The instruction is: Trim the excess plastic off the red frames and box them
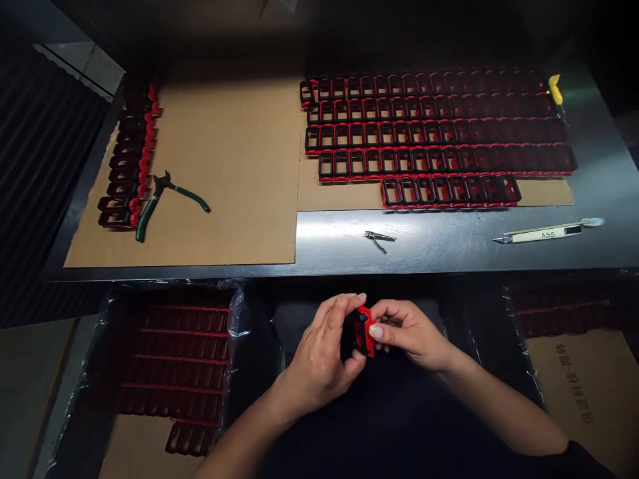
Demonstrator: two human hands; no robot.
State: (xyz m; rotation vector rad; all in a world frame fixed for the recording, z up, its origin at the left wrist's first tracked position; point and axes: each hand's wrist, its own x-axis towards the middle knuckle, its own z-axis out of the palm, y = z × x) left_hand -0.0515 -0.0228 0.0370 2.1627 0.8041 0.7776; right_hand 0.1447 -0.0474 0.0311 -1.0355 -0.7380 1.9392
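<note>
Just in front of the table edge, a small red and black plastic frame [365, 332] is held between my two hands. My left hand [322, 342] curves around its left side, fingers above and thumb below, gripping it. With thumb and fingers, my right hand [409, 332] pinches the red side. On the metal table [334, 239] beyond my hands lie small nail clippers [380, 237]. Several rows of like frames [387, 159] stand at the back right, and a column of them [122, 173] at the left.
Green-handled cutting pliers [162, 196] lie on the cardboard sheet [234, 166]. A cutter knife [542, 233] marked A55 and a yellow tool [555, 90] lie at the right. Below the table, plastic-lined boxes with frames stand left [102, 326] and right [519, 332].
</note>
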